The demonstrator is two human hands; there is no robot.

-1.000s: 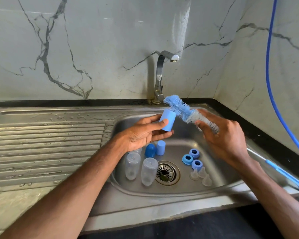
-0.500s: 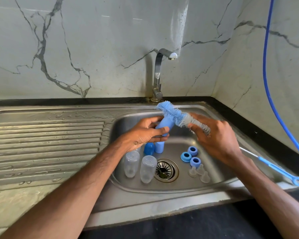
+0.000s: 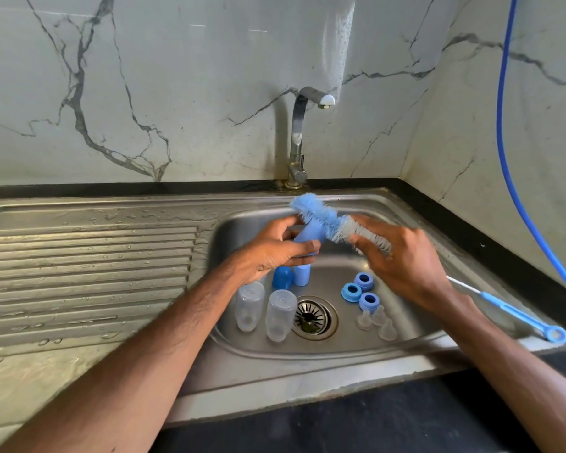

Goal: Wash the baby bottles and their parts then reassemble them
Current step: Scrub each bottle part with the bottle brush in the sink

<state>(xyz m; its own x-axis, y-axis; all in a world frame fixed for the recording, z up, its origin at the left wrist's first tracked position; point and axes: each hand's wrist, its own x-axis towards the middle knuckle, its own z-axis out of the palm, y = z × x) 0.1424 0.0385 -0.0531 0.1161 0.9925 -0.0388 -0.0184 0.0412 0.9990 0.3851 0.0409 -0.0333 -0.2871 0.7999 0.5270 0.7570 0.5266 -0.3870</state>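
— While the left hand (image 3: 275, 253) curls round the blue cap (image 3: 307, 235) above the basin, where does the brush sit?

— Just right of it, touching. The right hand (image 3: 402, 259) clasps the bottle brush (image 3: 327, 220) by its bristled stem. Its long axis slants from the tuft at the cap's upper end down to the loop over the sink's right edge.

— In the cap, or across it?

— Across its upper end, I'd judge. The tip must swing into line with the cap's mouth to enter.

— And below?

— The wet steel sink (image 3: 340, 361) holds clear bottles (image 3: 276, 315) standing by the drain (image 3: 311, 317), two more caps (image 3: 301, 274), three blue collars (image 3: 352, 291) and clear teats (image 3: 378, 318). Beyond stands the tap (image 3: 299, 135), not running, against a marble wall (image 3: 144, 93). A blue hose (image 3: 510, 158) hangs at right.
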